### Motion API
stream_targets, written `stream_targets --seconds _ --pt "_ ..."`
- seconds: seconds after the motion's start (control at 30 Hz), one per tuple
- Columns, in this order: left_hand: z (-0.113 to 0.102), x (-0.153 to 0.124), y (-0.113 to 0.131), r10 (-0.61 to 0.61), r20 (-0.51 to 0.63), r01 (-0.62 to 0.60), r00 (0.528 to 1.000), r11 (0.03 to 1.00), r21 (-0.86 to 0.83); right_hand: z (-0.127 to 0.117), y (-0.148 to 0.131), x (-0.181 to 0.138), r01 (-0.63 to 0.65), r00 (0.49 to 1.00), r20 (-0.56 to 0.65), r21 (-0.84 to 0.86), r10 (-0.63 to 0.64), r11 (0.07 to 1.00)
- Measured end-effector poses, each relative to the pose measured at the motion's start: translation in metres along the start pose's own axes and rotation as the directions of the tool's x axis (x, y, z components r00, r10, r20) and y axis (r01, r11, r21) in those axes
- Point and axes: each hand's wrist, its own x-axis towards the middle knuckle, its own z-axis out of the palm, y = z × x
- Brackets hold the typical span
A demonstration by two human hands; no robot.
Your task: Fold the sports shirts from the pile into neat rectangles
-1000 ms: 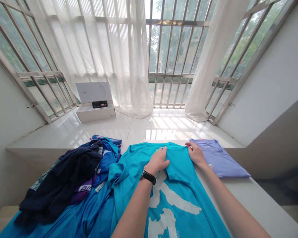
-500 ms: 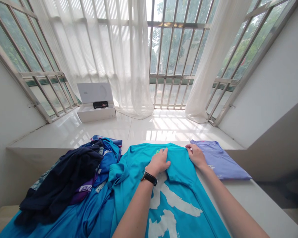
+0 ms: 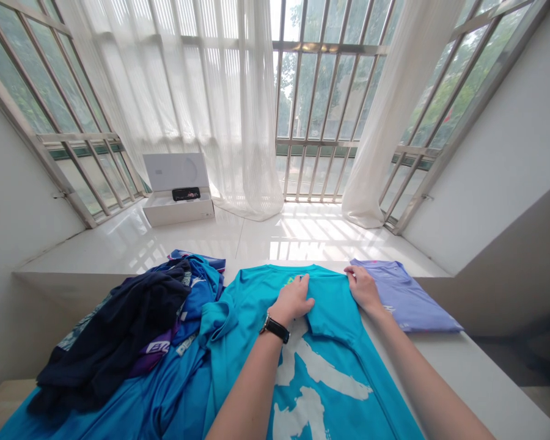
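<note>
A teal T-shirt (image 3: 330,379) with large white print lies spread on the white table (image 3: 476,379), collar away from me. Its right sleeve is folded in over the chest. My left hand (image 3: 296,299), with a black watch at the wrist, lies flat on the shirt just below the collar, fingers stretched out. My right hand (image 3: 362,286) pinches the shirt's right shoulder edge, fingers closed on the cloth.
A folded lavender shirt (image 3: 407,296) lies right of the teal one. A heap of dark navy and blue clothes (image 3: 132,330) fills the table's left side. Beyond, on a white sill, sits an open white box (image 3: 176,192) before barred windows and sheer curtains.
Almost nothing differs; both hands stay in place on the teal shirt, and the view has shifted very slightly.
</note>
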Motion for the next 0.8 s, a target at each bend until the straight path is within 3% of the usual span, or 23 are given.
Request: stream_targets --seconds 0.17,0.8 --pt "-0.001 -0.002 0.001 0.049 -0.019 -0.049 0.999 0.999 0.011 -0.001 -0.004 -0.002 0.017 0.999 0.045 -0.018 -0.016 1.000" --pt "-0.001 0.000 0.002 -0.002 0.016 0.001 1.000 0.998 0.056 -0.011 -0.020 -0.005 0.000 0.997 0.080 -0.089 0.007 0.996"
